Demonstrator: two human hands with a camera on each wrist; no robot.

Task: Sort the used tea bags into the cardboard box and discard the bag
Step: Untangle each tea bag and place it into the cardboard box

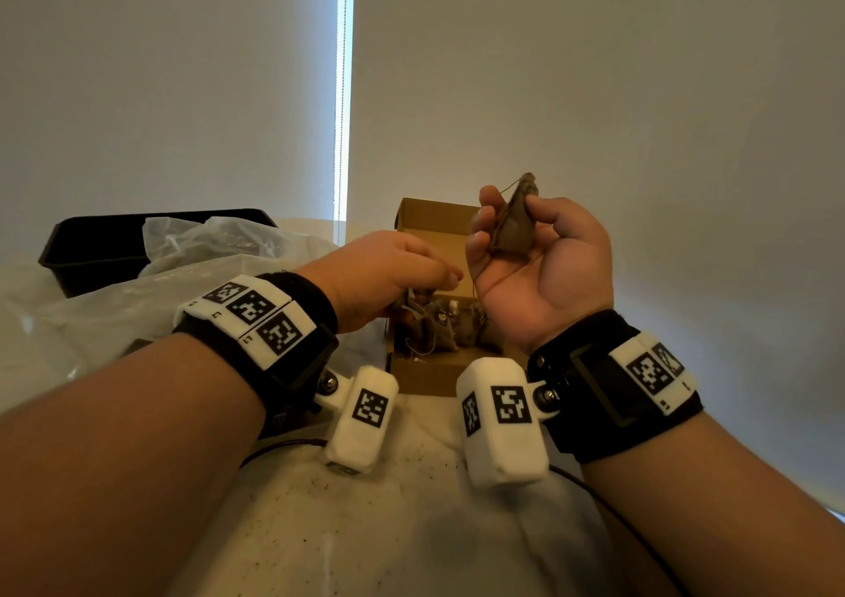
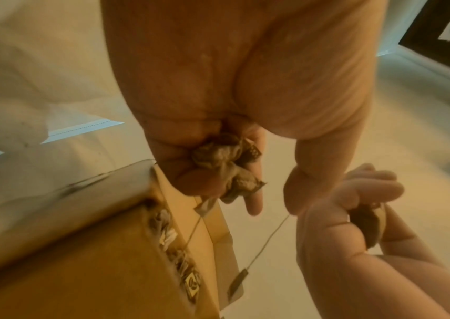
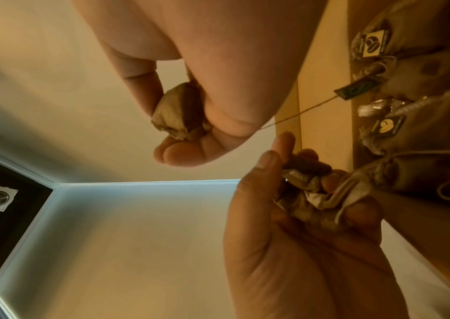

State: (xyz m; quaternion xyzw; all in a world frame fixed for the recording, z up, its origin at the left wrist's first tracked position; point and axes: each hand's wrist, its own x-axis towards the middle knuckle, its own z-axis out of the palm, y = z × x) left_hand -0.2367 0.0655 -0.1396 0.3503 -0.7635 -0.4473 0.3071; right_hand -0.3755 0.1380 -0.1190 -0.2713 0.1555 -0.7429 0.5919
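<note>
Where left hand [image 1: 388,276] hovers, cardboard box [image 1: 430,217] interior half hidden.

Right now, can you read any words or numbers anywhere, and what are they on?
No words can be read.
Tea bag tags: a pale bean-like logo, no legible letters.
Wristband markers: black-and-white square codes; tiny characters beside them are too small to read.
Cardboard box: no print visible.

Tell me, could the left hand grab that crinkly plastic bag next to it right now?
Probably not straight away. The left hand already grips a crumpled tea bag over the cardboard box. The plastic bag lies uncovered beside it, so once emptied it likely could.
</note>
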